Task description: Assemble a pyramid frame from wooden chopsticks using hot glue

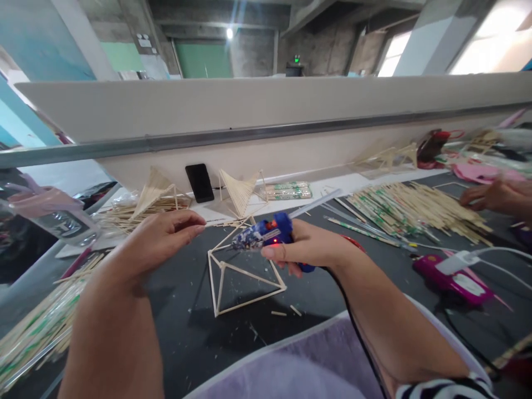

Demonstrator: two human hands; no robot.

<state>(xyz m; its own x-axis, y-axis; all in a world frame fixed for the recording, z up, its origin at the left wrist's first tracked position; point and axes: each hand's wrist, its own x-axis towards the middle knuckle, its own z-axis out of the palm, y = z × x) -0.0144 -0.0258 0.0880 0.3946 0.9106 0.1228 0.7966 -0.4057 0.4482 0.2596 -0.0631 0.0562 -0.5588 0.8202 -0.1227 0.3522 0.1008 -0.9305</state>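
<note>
My right hand is wrapped round a blue glue gun with a small red light, its nozzle pointing left. My left hand pinches a thin wooden stick whose tip meets the nozzle. Just below them on the dark table stands a pyramid frame of sticks with a square base. A black cord runs from the glue gun back past my right forearm.
Piles of sticks lie at the right and at the lower left. Finished stick shapes and a black phone lean against the back wall. A pink device lies right. Another person's hand works at far right.
</note>
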